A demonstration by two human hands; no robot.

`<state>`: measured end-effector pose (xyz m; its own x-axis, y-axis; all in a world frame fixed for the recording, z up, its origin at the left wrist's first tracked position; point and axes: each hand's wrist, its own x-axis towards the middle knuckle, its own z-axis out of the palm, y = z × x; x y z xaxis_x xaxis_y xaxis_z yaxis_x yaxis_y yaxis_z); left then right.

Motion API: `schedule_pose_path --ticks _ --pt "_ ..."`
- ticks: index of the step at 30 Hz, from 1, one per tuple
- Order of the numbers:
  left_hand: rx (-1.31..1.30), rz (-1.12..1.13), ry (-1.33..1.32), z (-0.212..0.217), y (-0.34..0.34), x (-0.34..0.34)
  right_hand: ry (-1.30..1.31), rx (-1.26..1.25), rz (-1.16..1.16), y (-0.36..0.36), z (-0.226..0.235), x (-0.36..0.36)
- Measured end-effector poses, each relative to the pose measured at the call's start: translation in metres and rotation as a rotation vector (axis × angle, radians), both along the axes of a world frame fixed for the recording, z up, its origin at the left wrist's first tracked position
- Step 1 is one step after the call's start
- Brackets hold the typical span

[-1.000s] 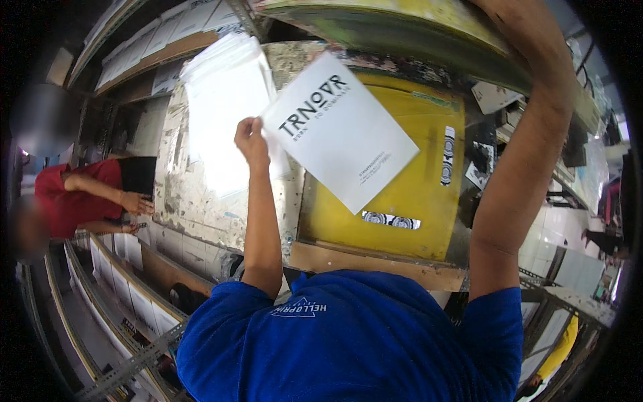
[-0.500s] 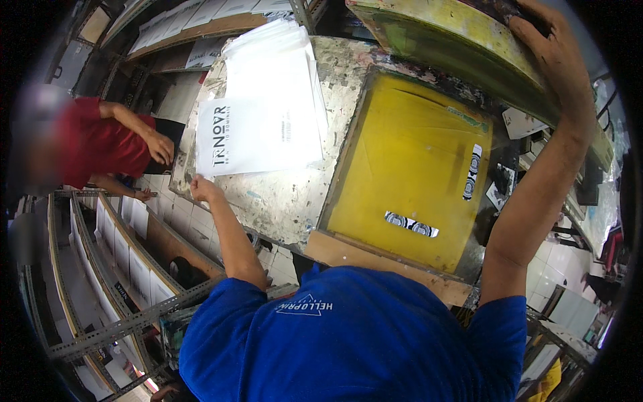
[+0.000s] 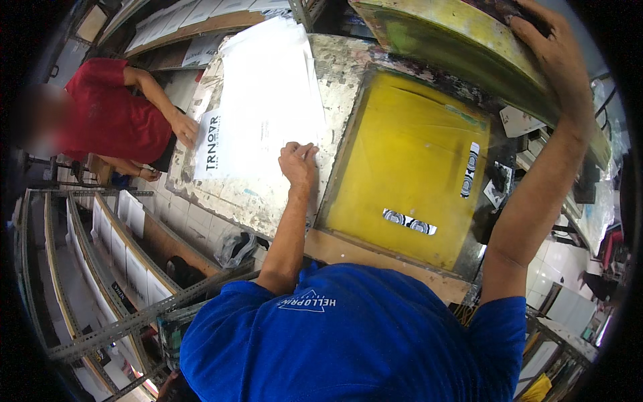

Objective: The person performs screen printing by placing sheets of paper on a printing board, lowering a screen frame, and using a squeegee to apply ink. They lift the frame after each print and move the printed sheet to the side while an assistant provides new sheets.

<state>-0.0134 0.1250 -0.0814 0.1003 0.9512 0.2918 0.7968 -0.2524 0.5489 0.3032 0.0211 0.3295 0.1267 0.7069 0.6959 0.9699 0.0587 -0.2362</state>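
Nearest the camera is the person's blue shirt (image 3: 355, 342), with both bare forearms reaching away from it. To the near left stand metal racks (image 3: 114, 268) holding white sheets on edge.

The left hand (image 3: 299, 164) rests with fingers curled and close together on the right edge of the stack of white sheets (image 3: 268, 114), pressing on it rather than gripping; half a second ago this hand was lower and further left, at the near left corner of the stack, and a second ago it held a single printed sheet up in the air. That printed sheet (image 3: 213, 146) now lies flat at the left edge of the stack, its lettering running near to far. The stack's long axis also runs near to far, tilting slightly right, on the worn, paint-stained table (image 3: 268, 201).

Just right of the stack lies the yellow board (image 3: 408, 167), flat, with two small patterned strips on it. Above it the right hand (image 3: 552, 50) grips the upper edge of the raised screen frame (image 3: 455, 47), fingers wrapped over it, as it did before.

At the far left, another person in a red shirt (image 3: 114, 120) has a hand (image 3: 183, 128) on the table's left edge, touching the printed sheet.
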Motion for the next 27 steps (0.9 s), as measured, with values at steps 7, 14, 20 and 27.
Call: schedule_pose_path --ticks 7,14,20,27 --pt "0.226 0.095 -0.372 0.023 0.035 -0.003 0.082 -0.157 -0.007 0.002 0.008 0.01" --pt "0.005 -0.421 -0.172 0.087 -0.021 0.03 0.171 -0.117 0.085 0.004 0.009 0.022" --pt "-0.171 -0.524 0.396 0.038 -0.05 0.025 0.166 -0.245 0.042 -0.001 0.018 0.016" --pt "-0.04 -0.929 0.283 -0.001 -0.051 0.118 0.088 -0.134 0.099 0.0 0.015 0.029"
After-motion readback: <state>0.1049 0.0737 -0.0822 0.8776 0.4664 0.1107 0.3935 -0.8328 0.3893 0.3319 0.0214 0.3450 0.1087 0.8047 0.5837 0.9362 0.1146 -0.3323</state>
